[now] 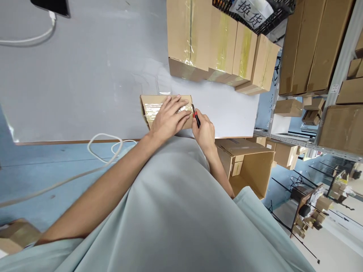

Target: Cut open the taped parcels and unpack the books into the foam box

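One hand [168, 119] atop box [150, 108], knife [196, 115] (right hand [205, 131])

Table [113, 75]: pale grey top, glossy in spots, brown strip along near edge. Small taped carton [152, 108] lies flat by that edge, left end gaping a bit. Far right: row of four taped cartons [222, 41], side by side, clear/yellowish tape down the tops. Far left corner: black device [53, 5], white cable [31, 40] plugged in, running off left across the top.
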Motion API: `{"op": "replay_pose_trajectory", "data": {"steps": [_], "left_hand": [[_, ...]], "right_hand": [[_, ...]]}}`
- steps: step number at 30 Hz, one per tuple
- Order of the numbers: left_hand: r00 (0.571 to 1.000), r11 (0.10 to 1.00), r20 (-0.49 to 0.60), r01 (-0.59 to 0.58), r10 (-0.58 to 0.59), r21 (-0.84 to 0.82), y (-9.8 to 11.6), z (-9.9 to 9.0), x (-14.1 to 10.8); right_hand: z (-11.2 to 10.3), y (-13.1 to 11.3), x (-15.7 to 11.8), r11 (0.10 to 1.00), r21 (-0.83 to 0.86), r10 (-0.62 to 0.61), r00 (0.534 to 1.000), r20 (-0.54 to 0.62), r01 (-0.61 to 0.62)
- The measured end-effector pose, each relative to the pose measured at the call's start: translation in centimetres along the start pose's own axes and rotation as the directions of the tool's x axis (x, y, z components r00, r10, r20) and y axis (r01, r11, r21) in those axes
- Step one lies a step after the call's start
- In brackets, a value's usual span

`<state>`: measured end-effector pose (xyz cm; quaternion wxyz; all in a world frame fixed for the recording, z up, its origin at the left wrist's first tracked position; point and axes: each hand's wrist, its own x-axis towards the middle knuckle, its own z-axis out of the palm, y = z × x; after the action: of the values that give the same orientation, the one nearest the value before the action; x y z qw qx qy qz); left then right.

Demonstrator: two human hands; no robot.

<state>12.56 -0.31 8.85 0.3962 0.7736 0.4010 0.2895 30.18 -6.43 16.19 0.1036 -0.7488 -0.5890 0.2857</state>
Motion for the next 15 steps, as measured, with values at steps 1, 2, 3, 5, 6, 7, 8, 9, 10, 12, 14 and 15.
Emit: {"op": "replay_pose_trajectory", "data": {"steps": [1, 2, 3, 5, 6, 7, 8, 9, 10, 12, 14, 15], "left_hand": [[1.000, 1.000, -0.003, -0.008, 0.008, 0.012, -0.1, 0.1, -0.1], [1.000, 1.000, -0.008, -0.012, 0.012, 0.020, -0.2, 0.2, -0.1], [1.000, 1.000, -0.014, -0.014, 0.014, 0.025, -0.2, 0.3, -0.2], [1.000, 0.999, -0.025, -0.016, 0.017, 0.028, -0.3, 0.6, -0.2], [0.999, 1.000, -0.029, -0.016, 0.016, 0.026, -0.3, 0.7, -0.3], [0.999, 1.000, -0.033, -0.015, 0.015, 0.022, -0.3, 0.8, -0.3], [0.999, 1.000, -0.036, -0.013, 0.014, 0.015, -0.2, 0.9, -0.3], [0.999, 1.000, -0.037, -0.009, 0.010, 0.007, -0.2, 1.0, -0.2], [0.999, 1.000, -0.038, -0.003, 0.003, -0.001, -0.1, 1.0, -0.2], [0.999, 1.000, -0.038, 0.015, -0.015, -0.016, 0.0, 1.1, -0.1], [0.999, 0.999, -0.040, 0.032, -0.033, -0.029, 0.2, 1.2, -0.1], [0.998, 0.999, -0.043, 0.037, -0.038, -0.034, 0.3, 1.3, -0.1]], "right_hand": [[-0.1, -0.2, -0.2, 1.000, -0.028, 0.015, 1.000, 0.005, -0.015], [-0.1, -0.5, -0.3, 0.998, -0.059, 0.035, 0.999, 0.012, -0.034], [-0.1, -0.8, -0.5, 0.994, -0.093, 0.059, 0.998, 0.021, -0.057], [-0.1, -1.7, -0.8, 0.983, -0.156, 0.107, 0.993, 0.044, -0.099], [-0.1, -2.2, -0.9, 0.976, -0.185, 0.130, 0.990, 0.055, -0.118], [-0.1, -2.7, -0.9, 0.968, -0.210, 0.151, 0.986, 0.064, -0.135], [-0.2, -3.3, -0.8, 0.961, -0.233, 0.170, 0.983, 0.073, -0.149], [-0.3, -3.8, -0.6, 0.953, -0.255, 0.189, 0.978, 0.082, -0.163], [-0.4, -4.4, -0.4, 0.944, -0.278, 0.208, 0.974, 0.090, -0.176], [-0.9, -5.5, 0.0, 0.925, -0.324, 0.243, 0.964, 0.105, -0.198], [-1.6, -6.5, 0.2, 0.903, -0.369, 0.280, 0.953, 0.117, -0.220], [-1.9, -6.9, 0.2, 0.893, -0.388, 0.296, 0.947, 0.121, -0.229]]}}
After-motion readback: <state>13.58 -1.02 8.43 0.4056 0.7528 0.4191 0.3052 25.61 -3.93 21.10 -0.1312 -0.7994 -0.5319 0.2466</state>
